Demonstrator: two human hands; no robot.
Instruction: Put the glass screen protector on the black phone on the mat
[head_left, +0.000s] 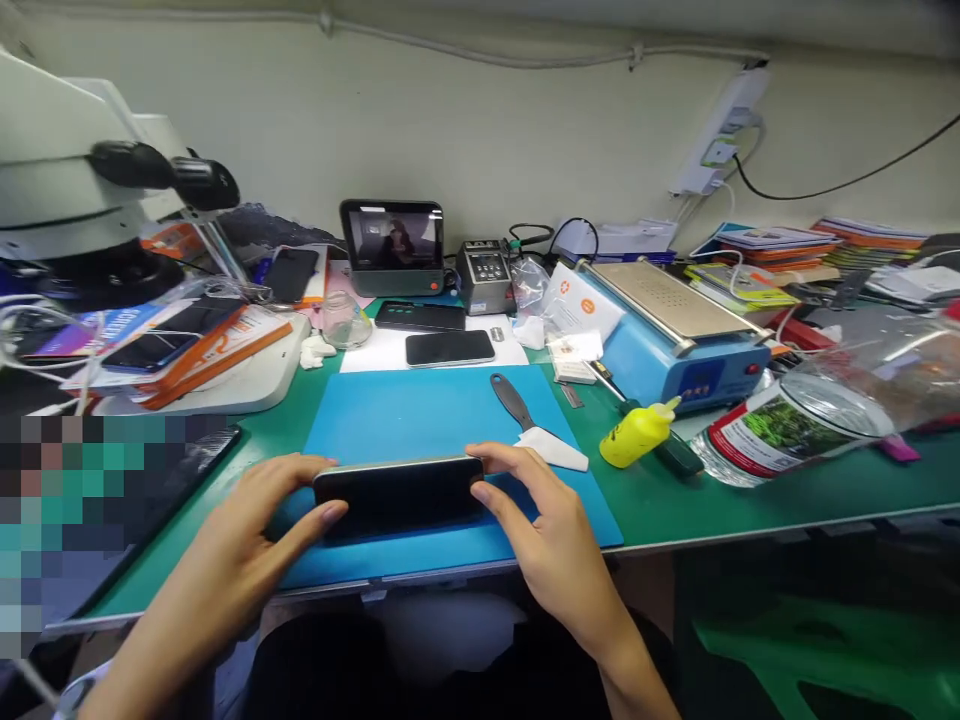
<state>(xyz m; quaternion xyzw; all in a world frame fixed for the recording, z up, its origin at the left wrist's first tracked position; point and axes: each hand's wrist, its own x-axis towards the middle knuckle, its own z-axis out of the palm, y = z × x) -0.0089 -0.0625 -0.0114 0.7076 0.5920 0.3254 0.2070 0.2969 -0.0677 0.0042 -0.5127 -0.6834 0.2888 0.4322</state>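
A black smartphone (399,492) is held lengthwise just above the near part of a blue work mat (420,415). My left hand (255,520) grips its left end between thumb and fingers. My right hand (536,520) grips its right end the same way. The phone's dark face is tilted toward me.
A black-handled scraper with a white blade (536,425) lies on the mat beyond my right hand. A yellow squeeze bottle (637,432) and a plastic bottle (795,415) lie to the right. Behind stand a blue hot-plate machine (675,340), two phones (448,347), a small screen (392,245), and a microscope (82,190) at left.
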